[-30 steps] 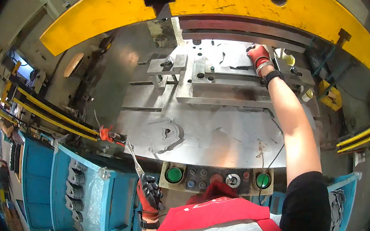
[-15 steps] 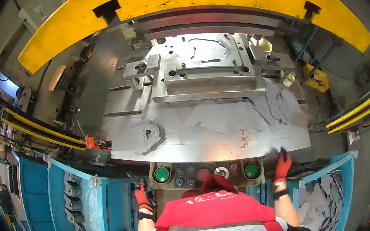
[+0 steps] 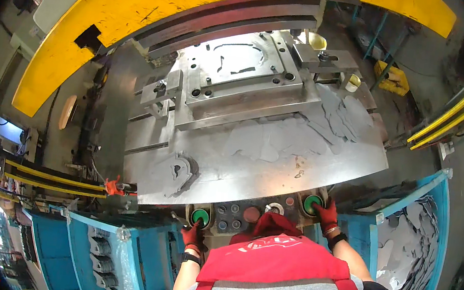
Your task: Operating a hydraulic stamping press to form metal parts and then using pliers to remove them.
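Both hands at the green buttons

Our left hand is at the left green button, our right hand at the right green button, lower centre; finger spread we cannot tell. We judge this two-handed button pressing, calling for even pressure, clear of the die, upper centre.

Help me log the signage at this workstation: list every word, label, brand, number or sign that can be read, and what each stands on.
None can be quoted with certainty.
Red apron: white lettering, too small and distorted to read.
Control panel: any labels are too small to read.
Left green button and right green button: no readable text.
Yellow beam: dark scuffs, no readable text.
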{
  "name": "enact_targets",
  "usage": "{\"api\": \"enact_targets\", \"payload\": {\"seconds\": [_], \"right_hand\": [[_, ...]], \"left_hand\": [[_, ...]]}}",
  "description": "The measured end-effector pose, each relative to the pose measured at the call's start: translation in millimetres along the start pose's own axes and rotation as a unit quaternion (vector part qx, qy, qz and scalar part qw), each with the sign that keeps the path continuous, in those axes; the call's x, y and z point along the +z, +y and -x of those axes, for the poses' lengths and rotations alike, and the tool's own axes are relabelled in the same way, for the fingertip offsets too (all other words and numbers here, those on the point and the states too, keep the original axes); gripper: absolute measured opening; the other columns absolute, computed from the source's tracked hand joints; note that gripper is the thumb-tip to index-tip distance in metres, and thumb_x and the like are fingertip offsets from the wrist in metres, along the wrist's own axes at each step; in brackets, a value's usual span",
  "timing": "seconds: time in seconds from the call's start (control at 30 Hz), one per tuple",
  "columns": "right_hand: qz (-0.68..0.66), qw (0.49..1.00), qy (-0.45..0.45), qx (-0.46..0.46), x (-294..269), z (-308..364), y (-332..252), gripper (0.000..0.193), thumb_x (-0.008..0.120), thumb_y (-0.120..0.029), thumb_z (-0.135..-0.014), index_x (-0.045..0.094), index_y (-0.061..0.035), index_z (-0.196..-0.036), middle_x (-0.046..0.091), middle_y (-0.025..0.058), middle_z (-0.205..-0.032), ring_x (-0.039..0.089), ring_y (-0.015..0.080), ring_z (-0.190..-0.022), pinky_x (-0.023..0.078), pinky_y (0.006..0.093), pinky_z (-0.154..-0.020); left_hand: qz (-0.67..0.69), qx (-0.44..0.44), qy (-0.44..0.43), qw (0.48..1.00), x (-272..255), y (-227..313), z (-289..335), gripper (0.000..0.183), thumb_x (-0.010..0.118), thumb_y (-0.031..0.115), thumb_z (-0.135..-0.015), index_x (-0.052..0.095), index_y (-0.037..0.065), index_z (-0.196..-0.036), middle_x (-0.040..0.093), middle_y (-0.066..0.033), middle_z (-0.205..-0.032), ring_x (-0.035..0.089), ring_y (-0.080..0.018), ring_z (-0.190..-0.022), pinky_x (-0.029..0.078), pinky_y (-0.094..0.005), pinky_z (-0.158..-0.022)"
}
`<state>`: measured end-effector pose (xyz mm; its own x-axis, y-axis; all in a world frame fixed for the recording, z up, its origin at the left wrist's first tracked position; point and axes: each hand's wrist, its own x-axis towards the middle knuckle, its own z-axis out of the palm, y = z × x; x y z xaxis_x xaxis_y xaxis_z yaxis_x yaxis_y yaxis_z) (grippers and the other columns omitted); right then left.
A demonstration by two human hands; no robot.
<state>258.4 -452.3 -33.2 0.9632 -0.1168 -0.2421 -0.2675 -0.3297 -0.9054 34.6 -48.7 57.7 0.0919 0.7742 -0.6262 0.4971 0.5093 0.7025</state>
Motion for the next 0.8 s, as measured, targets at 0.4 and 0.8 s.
{"api": "enact_targets", "payload": {"seconds": [0.4, 0.8], "right_hand": [[-0.016, 0.998, -0.057, 0.028, -4.0, 8.9, -37.3, 0.062, 0.075, -0.01, -0.066, 0.045, 0.0012, -0.119, 0.056, 0.0124, -0.112, 0.054, 0.0214, -0.099, 0.044, 0.0322, -0.086], [-0.093, 0.989, -0.114, 0.019, -6.0, -3.4, -10.1, 0.069, 0.078, -0.018, -0.065, 0.042, 0.0012, -0.121, 0.055, 0.0138, -0.114, 0.053, 0.0241, -0.103, 0.042, 0.0347, -0.089]], "left_hand": [[0.016, 0.087, -0.052, 0.995, -20.3, -50.8, -51.5, 0.071, 0.08, 0.027, -0.063, 0.033, 0.006, -0.112, 0.052, -0.0096, -0.073, 0.051, -0.0203, -0.053, 0.04, -0.0344, -0.041], [0.011, 0.205, 0.007, 0.979, -51.9, -76.9, -48.3, 0.049, 0.065, 0.041, -0.078, 0.049, 0.004, -0.105, 0.053, -0.0071, -0.074, 0.05, -0.0178, -0.054, 0.041, -0.0325, -0.045]]}}
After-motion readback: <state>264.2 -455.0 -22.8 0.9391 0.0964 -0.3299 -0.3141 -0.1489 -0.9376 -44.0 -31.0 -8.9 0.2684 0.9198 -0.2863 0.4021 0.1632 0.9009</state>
